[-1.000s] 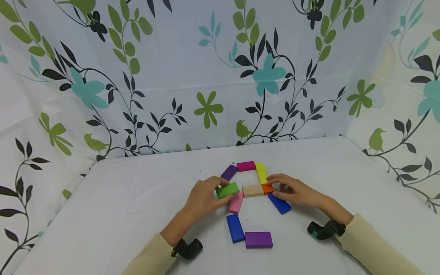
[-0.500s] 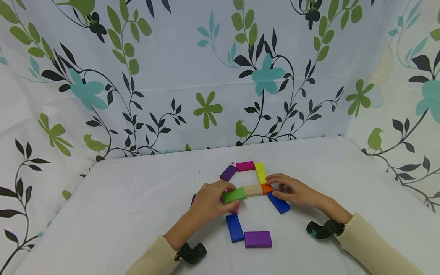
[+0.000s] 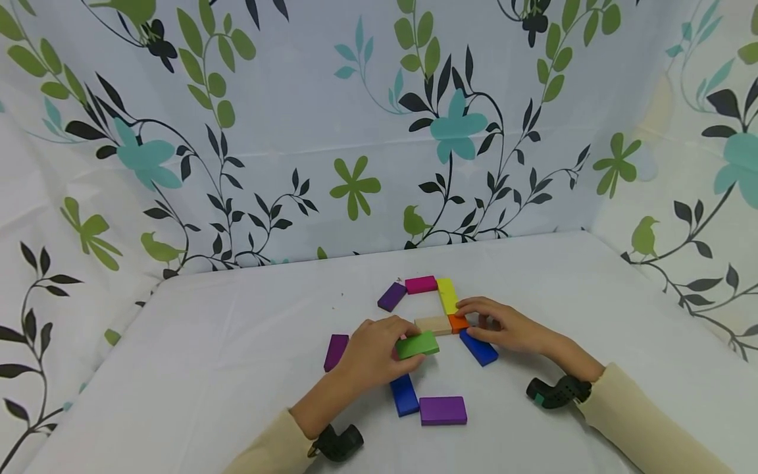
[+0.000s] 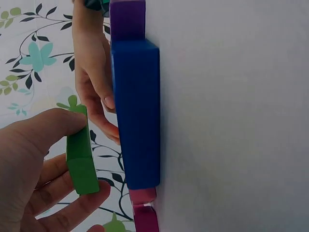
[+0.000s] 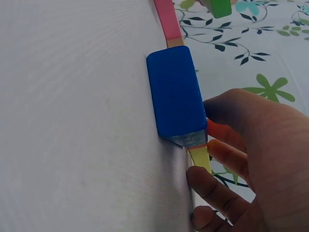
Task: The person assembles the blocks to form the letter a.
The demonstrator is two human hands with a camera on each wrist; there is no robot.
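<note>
Within left hand [image 3: 374, 352], green block [image 3: 418, 344], pinched

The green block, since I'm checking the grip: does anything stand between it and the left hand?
Nothing visible does: the left hand pinches the green block directly, with no other block caught between.

The head camera looks forward and down on the white tabletop [image 3: 207, 368], while both wrist cameras, turned sideways, look across it from close by, all three sharing the green rectangular block [image 3: 419, 345].
</note>
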